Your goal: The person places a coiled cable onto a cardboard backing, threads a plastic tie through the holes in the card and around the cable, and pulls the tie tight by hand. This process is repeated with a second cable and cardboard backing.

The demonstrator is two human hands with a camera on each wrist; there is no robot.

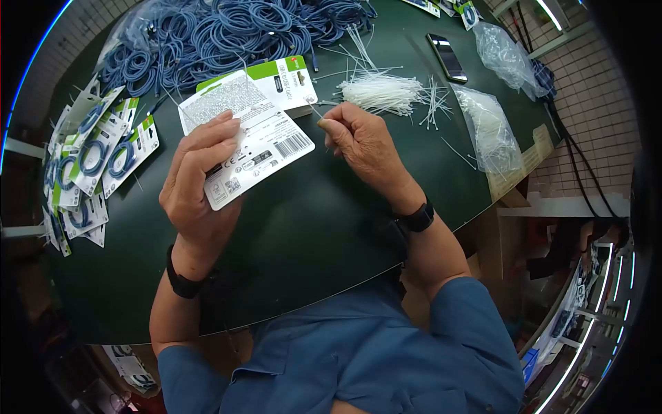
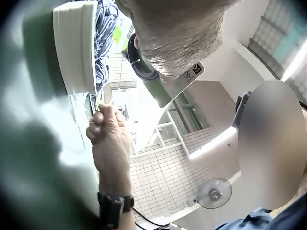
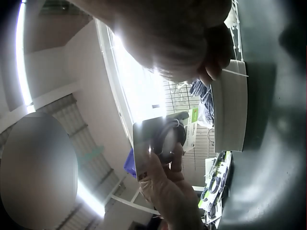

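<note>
We have a dark green table [image 1: 276, 265] as the work surface. Along its far left side lies a heap of blue cables [image 1: 200, 34], tied in coils. At left, near the table's edge, we count several carded cables [image 1: 93, 155] fanned over one another, green-and-white cards with blue coils on their fronts. On the far right lies a crumpled clear plastic bag [image 1: 503, 58]; nearer, a bag of white cable ties [image 1: 488, 131].

In the middle stands a stack of packaging cards [image 2: 74, 48], green-and-white on top. Just on the near side of it, partly overlapping it in the head view, we note the held packaging card [image 1: 276, 145], its printed back with barcode facing up. The left hand [image 1: 200, 169] grasps this card, fingers curled across it; the wrist views show a dark cable coil [image 2: 142, 71] against its other face.

The right hand [image 1: 365, 141] is right of the card, fingers bent, thumb and index pinching one thin white cable tie [image 3: 235, 73]. Beyond it we see a loose pile of white cable ties [image 1: 383, 94]; to its right, a smartphone [image 1: 447, 57]. Each wrist wears a black band.
</note>
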